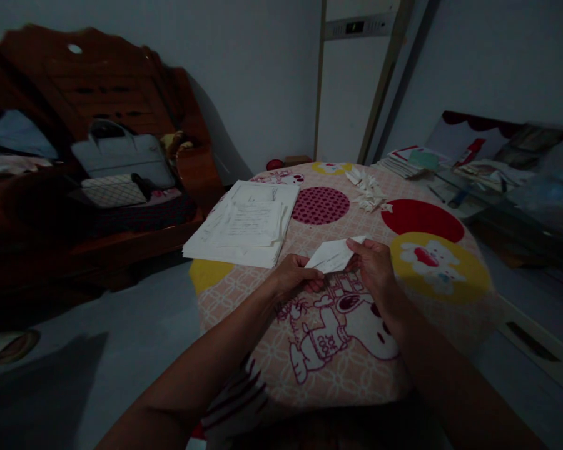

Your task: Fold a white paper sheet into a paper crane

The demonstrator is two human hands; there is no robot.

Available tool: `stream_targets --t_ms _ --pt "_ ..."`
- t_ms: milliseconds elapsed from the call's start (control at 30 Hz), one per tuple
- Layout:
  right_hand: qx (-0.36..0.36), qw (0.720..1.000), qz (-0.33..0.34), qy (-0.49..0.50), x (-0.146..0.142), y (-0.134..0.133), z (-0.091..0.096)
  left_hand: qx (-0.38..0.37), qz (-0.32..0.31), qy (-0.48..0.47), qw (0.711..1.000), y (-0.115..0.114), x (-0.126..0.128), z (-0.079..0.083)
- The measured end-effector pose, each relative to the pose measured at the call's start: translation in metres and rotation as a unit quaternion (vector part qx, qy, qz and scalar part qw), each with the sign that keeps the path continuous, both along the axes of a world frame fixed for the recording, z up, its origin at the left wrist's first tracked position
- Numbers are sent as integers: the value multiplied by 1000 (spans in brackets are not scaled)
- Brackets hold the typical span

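Note:
Between my two hands is a folded piece of white paper (pixel 331 255) with faint writing on it and pointed ends, held just above the table. My left hand (pixel 296 275) pinches its left end, thumb on top and fingers beneath. At the other end my right hand (pixel 373 261) grips the upper right edge, thumb on top. To the left lies a stack of printed sheets (pixel 244 225), with smaller sheets on top. Beyond my right hand rests a pile of small folded white paper pieces (pixel 368 189).
A patterned cloth (pixel 258 294) covers the round table. Right of it, a glass-topped stand (pixel 488 200) carries papers and books. On the left, a wooden armchair (pixel 107 69) holds a grey bag (pixel 126 156) and a quilted white pouch (pixel 115 192). A tall white cabinet unit (pixel 351 94) stands behind.

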State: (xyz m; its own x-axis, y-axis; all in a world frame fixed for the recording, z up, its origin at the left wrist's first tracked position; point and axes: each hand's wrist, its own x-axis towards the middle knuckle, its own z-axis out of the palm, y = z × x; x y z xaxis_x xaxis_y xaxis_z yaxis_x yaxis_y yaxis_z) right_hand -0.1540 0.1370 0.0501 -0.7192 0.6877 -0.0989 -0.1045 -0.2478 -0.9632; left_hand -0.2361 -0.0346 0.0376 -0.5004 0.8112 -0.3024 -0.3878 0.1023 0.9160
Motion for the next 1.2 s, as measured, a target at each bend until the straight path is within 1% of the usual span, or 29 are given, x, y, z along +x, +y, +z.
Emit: stream_targets --t_ms 100,133,200,267,300,367,400,500,600,667,767,833,867,900,933,967,1000,1033,1067,1100,1133,1167,1200 --pt "0 999 -43 20 1 10 -2 -3 -16 8 1000 -7 -2 0" --pt "3 998 -57 26 2 14 -2 -1 -33 8 999 -11 -4 0" --pt "13 997 -75 35 4 19 -3 10 -88 -1 996 -18 -9 3" --pt "30 996 -73 43 5 18 -4 32 -125 -6 992 -21 -16 8" --pt "39 996 -67 46 5 16 -5 43 -119 0 992 -21 -19 10" --pt "53 996 -47 45 4 8 -6 48 -68 25 996 -15 -24 12" --pt "57 997 -34 40 4 3 -7 43 -54 35 997 -10 -25 13" --pt "56 998 -12 24 3 -9 -5 8 -36 67 997 8 -23 11" --pt "36 999 9 18 8 -10 -1 -24 -17 80 996 16 -21 9" --pt "21 999 44 -5 15 -4 1 -38 -25 85 995 14 -22 8" --pt "13 991 102 -88 28 9 -2 -29 -86 78 993 6 -28 4" --pt "46 981 124 -143 35 18 -8 -23 -115 100 988 1 -31 -1" --pt "84 974 125 -170 37 21 -12 -31 -114 136 984 0 -31 -3" --pt "144 963 121 -192 40 23 -16 -45 -102 191 975 -2 -30 -5" --pt "225 946 109 -208 41 25 -20 -63 -81 262 960 -3 -29 -7" --pt "319 918 94 -216 43 26 -23 -79 -56 343 934 -4 -26 -7" --pt "418 879 78 -214 45 26 -25 -88 -33 423 901 -5 -23 -7" --pt "511 833 64 -201 47 24 -26 -87 -16 495 864 -6 -19 -6" --pt "591 784 56 -181 48 23 -26 -78 -6 554 829 -7 -15 -5" --pt "652 739 53 -161 50 20 -26 -65 -6 595 801 -9 -10 -4" --pt "697 701 59 -142 51 18 -25 -52 -15 622 781 -10 -7 -3" --pt "729 670 76 -119 52 16 -25 -42 -35 636 770 -11 -3 -2" --pt "752 645 102 -95 52 14 -25 -36 -61 641 764 -12 -1 -1"
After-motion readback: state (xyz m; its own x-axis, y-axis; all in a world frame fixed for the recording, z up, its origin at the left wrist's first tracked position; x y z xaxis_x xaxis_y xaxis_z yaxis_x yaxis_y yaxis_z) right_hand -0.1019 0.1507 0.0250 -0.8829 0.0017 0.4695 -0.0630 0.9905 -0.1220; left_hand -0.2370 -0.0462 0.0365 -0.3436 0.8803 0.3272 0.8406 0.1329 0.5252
